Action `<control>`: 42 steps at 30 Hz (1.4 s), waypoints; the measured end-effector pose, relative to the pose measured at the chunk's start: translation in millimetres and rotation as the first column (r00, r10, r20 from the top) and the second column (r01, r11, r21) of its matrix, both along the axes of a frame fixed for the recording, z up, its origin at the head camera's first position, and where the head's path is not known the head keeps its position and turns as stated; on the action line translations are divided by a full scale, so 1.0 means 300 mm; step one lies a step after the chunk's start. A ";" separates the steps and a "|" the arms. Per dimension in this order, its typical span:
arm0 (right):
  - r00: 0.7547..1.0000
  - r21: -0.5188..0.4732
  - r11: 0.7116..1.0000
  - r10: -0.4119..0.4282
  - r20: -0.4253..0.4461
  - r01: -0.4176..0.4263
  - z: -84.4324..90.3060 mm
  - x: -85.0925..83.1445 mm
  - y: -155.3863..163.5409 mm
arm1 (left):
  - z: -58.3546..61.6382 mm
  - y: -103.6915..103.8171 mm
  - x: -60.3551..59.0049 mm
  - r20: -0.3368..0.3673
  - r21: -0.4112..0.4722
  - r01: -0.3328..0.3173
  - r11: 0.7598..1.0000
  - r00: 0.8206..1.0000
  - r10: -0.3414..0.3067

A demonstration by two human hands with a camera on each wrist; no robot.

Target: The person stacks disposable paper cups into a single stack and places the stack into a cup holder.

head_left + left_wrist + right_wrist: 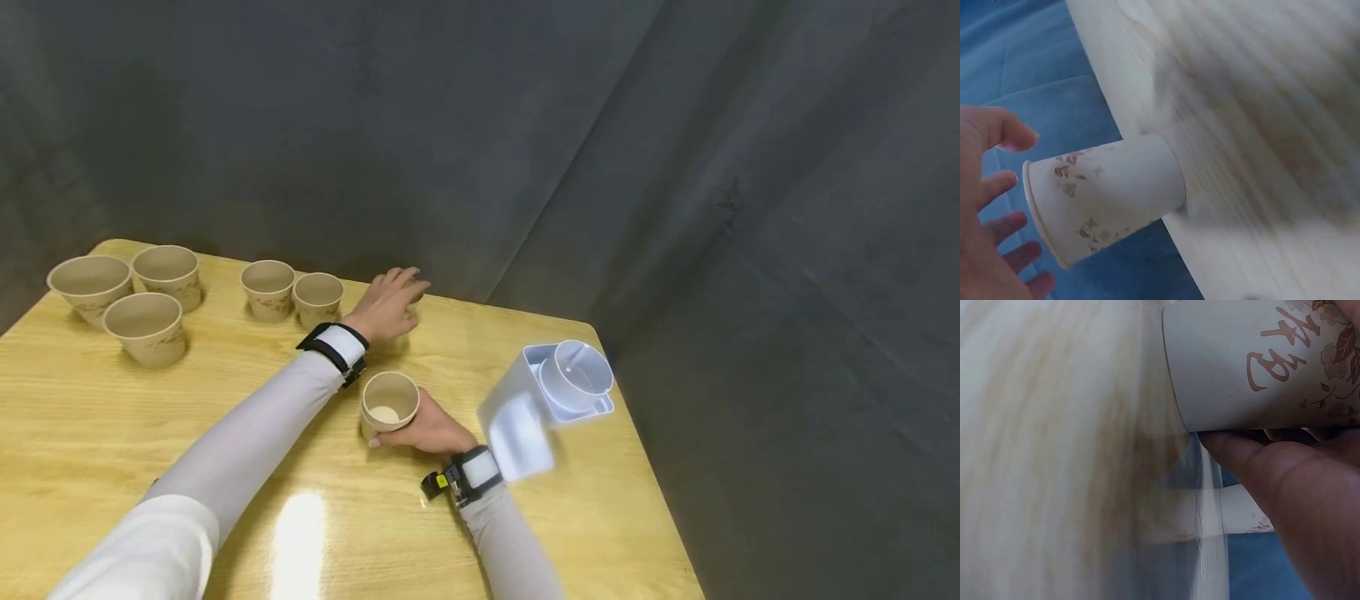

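Note:
My right hand (431,425) grips a beige paper cup (389,392) over the front middle of the table, its mouth facing up. In the right wrist view brown writing and a leaf pattern show on that cup (1241,369), with the thumb along its side. My left hand (386,307) reaches to the far table edge, fingers spread. Beside it stands another paper cup (1107,197), mostly hidden by the hand in the head view. The left wrist view has the fingers (1007,228) around the cup's rim end, apart from it.
Two small paper cups (268,292) stand left of my left hand. Three wider paper bowls (150,329) are grouped at the far left. A white plastic container (517,417) with a clear measuring cup (576,375) on top stands at right. Dark cloth (480,150) hangs behind the table.

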State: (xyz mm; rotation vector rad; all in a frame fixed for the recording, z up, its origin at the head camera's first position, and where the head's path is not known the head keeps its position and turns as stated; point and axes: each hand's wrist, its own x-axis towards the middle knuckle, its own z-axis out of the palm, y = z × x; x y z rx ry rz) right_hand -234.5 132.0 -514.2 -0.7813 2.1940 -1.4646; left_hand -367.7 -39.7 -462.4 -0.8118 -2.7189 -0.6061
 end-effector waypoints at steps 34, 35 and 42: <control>1.000 0.020 1.000 0.020 -0.009 -0.020 0.002 0.002 0.000 | -0.054 -0.041 0.027 0.080 -0.046 -0.046 0.998 0.996 0.049; 1.000 0.017 1.000 0.018 -0.009 -0.018 0.001 0.001 0.002 | -0.055 -0.044 0.034 0.076 -0.042 -0.049 0.998 0.996 0.052; 1.000 0.015 1.000 0.016 -0.020 -0.016 -0.002 -0.006 0.007 | -0.065 -0.068 0.099 0.043 0.003 -0.073 0.997 0.996 0.073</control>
